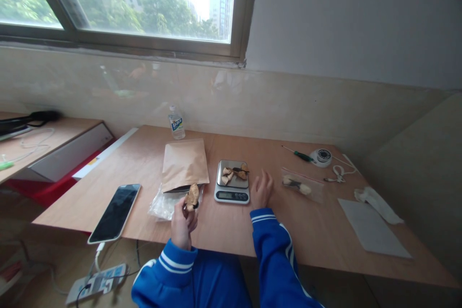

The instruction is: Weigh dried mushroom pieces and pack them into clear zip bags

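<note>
My left hand (183, 224) is closed on a tan, dried piece (193, 196) with dark edges, which looks like dried mushroom. It is held up in front of a brown paper pouch (185, 163), whose mouth faces me. A kitchen scale (233, 196) with a steel plate and a small display stands to the right of the pouch. Several similar dried pieces (228, 174) lie on its plate; the display's figures are too small to read. Beside the scale's right edge, my right hand (263, 190) is open, its fingers slightly bent and holding nothing.
A crumpled clear plastic bag (160, 207) lies partly under the pouch. Left of it is a phone (115, 211); behind stands a bottle (176, 124). On the right are a small zip bag (302, 186), a screwdriver (302, 156), a dome camera (321, 157) and a white sheet (373, 228).
</note>
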Demonstrator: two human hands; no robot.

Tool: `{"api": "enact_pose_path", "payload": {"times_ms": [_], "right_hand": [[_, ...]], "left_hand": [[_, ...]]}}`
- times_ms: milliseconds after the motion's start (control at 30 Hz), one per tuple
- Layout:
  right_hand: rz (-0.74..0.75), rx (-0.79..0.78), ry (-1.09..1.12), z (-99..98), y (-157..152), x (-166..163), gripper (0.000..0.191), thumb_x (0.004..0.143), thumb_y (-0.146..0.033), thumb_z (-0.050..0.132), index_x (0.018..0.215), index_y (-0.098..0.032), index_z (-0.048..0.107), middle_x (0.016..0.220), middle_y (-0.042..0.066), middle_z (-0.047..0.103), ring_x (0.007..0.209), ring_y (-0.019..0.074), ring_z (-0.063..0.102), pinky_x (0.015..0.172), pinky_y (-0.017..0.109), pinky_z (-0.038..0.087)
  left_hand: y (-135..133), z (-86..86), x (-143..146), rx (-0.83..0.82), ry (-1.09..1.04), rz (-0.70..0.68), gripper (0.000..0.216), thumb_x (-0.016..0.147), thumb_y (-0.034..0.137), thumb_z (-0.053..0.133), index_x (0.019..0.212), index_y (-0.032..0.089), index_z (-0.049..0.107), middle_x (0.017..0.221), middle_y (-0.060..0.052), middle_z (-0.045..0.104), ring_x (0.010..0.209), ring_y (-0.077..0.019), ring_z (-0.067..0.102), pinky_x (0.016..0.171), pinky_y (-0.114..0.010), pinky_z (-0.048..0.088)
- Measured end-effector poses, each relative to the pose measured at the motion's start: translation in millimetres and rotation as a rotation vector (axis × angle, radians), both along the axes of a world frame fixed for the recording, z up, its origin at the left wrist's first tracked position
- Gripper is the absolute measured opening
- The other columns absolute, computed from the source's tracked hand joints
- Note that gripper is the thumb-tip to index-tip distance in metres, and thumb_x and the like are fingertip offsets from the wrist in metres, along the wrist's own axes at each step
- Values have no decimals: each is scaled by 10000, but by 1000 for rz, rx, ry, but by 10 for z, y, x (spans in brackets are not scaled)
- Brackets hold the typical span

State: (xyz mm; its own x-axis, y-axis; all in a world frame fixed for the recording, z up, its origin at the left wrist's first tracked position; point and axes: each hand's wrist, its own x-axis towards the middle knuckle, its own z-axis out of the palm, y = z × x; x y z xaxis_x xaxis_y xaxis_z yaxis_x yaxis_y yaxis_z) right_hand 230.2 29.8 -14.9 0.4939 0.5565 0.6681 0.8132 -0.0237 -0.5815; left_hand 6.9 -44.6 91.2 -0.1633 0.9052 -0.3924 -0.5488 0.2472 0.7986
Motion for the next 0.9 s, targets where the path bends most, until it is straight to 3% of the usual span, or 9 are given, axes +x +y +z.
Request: {"api": "enact_pose_path", "payload": {"times_ms": [133,233,367,467,667,767,900], "right_hand": [[343,-182,-242,-7,11,-89,427,928,-319,348,1341,-263,440,1395,107,396,1211,257,439,945,424,384],[403,-219,-283,-23,12,-104,425,909,-299,387,1329,-283,448,1386,78,426,1185,243,457,946,412,377],[349,-107,-204,-35,17,-92,248,870,-262,456,1055,-216,615,1136,81,596,1037,223,528,905,396,395],[342,5,-140,-25,22,-71,158,854,-223,465,898,-191,613,1022,89,606,989,211,545,884,389,419],[44,182,102,-9,32,40,135,851,-242,473,896,-164,574,945,126,559,934,237,541,833,411,447],[-74,180,139,-44,37,90,174,847,-220,437,939,-154,570,941,142,544,947,265,527,838,445,428],[-113,126,99,-81,46,95,236,806,-162,417,979,-158,578,1002,149,547,1001,280,518,859,460,400]], "left_hand": [[5,-9,2,-14,25,-12,365,677,455,546,509,200,347,320,117,197,272,-19,135,320,-161,66],[2,-15,5,-27,36,-28,359,680,445,545,508,199,348,321,118,190,273,-18,133,324,-161,63],[10,-27,-7,-27,36,-37,375,672,450,550,496,201,332,323,116,197,271,-15,139,324,-164,62],[21,-37,-17,-22,38,-34,385,655,457,562,492,205,321,322,116,201,268,-15,142,320,-166,64],[28,-44,-19,-15,67,-40,373,661,460,551,490,206,339,318,112,208,265,-19,146,311,-167,75],[31,-54,-19,-24,89,-37,375,674,473,532,489,207,342,314,107,220,257,-24,154,308,-168,81],[42,-100,-27,-36,112,-46,376,661,501,546,511,196,384,319,108,244,260,-24,170,309,-160,90]]}}
